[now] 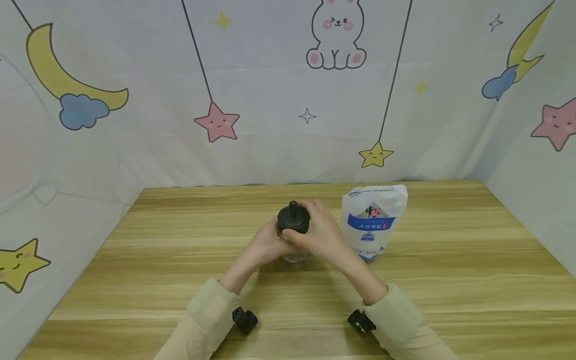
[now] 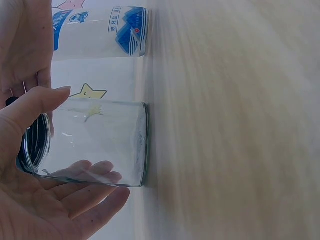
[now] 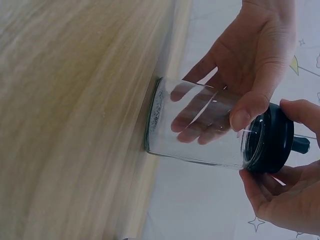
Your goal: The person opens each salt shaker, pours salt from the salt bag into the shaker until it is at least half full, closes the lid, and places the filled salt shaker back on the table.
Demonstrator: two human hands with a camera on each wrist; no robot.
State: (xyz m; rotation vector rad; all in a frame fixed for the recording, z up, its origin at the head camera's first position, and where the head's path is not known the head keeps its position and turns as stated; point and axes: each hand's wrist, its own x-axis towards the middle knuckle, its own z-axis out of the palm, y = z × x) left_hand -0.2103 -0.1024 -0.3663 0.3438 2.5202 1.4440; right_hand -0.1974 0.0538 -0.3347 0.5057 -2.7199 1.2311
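A clear glass jar (image 3: 200,150) stands upright on the wooden table, with pale specks at its bottom in the right wrist view. My left hand (image 1: 264,246) holds its body, thumb on one side and fingers around the other. A black lid (image 1: 288,222) with a small knob (image 3: 301,145) sits at the jar's top. My right hand (image 1: 325,234) grips the lid's edge between thumb and fingers. Just to the right stands a white and blue bag of salt (image 1: 371,222), touched by neither hand.
The wooden table (image 1: 148,260) reaches back to a white cloth (image 1: 270,155) printed with stars, moons and a rabbit. Black wrist cameras are strapped over both sleeves.
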